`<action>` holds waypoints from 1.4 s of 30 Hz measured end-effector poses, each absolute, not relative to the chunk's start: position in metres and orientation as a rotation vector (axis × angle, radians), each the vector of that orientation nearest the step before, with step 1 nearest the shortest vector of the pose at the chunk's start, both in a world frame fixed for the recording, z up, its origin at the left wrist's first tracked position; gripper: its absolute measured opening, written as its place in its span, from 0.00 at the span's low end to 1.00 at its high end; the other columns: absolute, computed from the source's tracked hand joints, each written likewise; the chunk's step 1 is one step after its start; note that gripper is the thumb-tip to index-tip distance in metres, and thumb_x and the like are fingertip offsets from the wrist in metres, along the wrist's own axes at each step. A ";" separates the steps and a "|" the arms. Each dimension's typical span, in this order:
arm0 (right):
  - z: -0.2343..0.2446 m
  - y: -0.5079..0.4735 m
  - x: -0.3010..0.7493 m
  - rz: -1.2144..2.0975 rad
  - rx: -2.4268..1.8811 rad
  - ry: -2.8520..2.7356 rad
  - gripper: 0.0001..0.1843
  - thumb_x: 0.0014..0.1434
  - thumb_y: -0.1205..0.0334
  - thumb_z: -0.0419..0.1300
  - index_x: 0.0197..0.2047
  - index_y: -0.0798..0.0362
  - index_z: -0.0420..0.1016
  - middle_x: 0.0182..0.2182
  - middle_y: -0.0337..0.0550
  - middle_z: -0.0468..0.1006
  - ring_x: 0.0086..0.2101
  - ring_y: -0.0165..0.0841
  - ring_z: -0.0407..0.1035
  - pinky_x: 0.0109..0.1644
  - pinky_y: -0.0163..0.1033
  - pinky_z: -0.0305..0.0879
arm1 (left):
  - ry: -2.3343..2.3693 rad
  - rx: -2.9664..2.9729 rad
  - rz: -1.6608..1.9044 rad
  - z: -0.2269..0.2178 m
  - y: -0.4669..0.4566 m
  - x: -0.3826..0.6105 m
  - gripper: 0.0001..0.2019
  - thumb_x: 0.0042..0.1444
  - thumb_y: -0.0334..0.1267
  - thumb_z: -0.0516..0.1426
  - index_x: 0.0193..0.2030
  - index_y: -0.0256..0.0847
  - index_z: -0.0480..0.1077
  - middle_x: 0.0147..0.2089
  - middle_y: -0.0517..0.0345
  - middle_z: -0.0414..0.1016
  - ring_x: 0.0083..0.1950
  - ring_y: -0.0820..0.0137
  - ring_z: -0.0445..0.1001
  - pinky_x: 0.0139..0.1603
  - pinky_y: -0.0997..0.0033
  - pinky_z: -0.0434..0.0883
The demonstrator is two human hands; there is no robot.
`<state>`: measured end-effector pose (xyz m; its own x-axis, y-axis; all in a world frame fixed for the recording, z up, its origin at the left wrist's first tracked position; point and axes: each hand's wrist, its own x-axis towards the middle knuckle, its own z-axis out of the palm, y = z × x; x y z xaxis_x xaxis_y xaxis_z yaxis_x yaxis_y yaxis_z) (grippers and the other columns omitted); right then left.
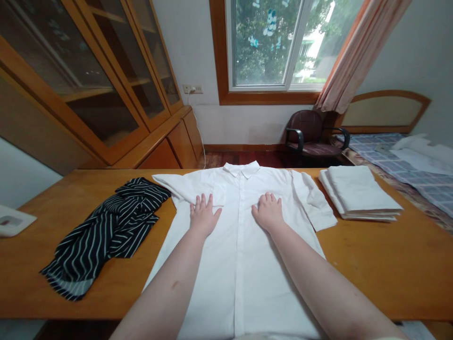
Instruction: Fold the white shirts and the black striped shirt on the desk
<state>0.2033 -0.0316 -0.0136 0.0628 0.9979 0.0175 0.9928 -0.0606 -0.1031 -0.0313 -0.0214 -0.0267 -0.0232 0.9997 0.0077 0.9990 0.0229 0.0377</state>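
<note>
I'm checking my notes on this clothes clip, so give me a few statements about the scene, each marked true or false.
1. The left hand and right hand lie flat, fingers open, on the white shirt. True.
2. The shirt's collar points toward the person. False: it points away, toward the window.
3. A striped garment lies crumpled left of the shirt. True.
4. The folded white stack sits on a chair. False: it lies on the table, right of the shirt.
</note>
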 end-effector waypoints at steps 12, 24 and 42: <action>-0.022 -0.024 0.209 0.218 -2.170 -2.165 0.41 0.61 0.40 0.42 0.69 0.58 0.44 0.68 0.56 0.42 0.65 0.47 0.33 0.63 0.59 0.27 | 2.242 2.118 0.097 0.000 0.010 -0.023 0.30 0.58 0.54 0.45 0.60 0.35 0.63 0.63 0.36 0.61 0.67 0.48 0.53 0.64 0.44 0.49; -0.022 -0.021 0.213 0.270 -2.046 -2.146 0.38 0.60 0.44 0.48 0.67 0.59 0.50 0.66 0.59 0.47 0.65 0.48 0.38 0.64 0.59 0.30 | 1.982 2.269 0.162 -0.012 0.016 -0.027 0.26 0.61 0.47 0.47 0.62 0.36 0.60 0.67 0.42 0.55 0.68 0.57 0.53 0.63 0.57 0.54; -0.007 -0.025 0.215 0.978 -1.425 -1.807 0.29 0.62 0.54 0.49 0.65 0.49 0.52 0.51 0.47 0.74 0.50 0.34 0.68 0.56 0.44 0.61 | 1.351 2.181 0.597 0.014 -0.003 -0.013 0.21 0.64 0.46 0.43 0.59 0.49 0.66 0.62 0.60 0.66 0.64 0.68 0.60 0.68 0.56 0.44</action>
<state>0.2151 -0.0248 -0.0067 -0.2163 0.9758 0.0310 0.5078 0.1396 -0.8501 -0.0134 -0.0033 0.0141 0.4111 0.9058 0.1025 0.6855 -0.3813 0.6202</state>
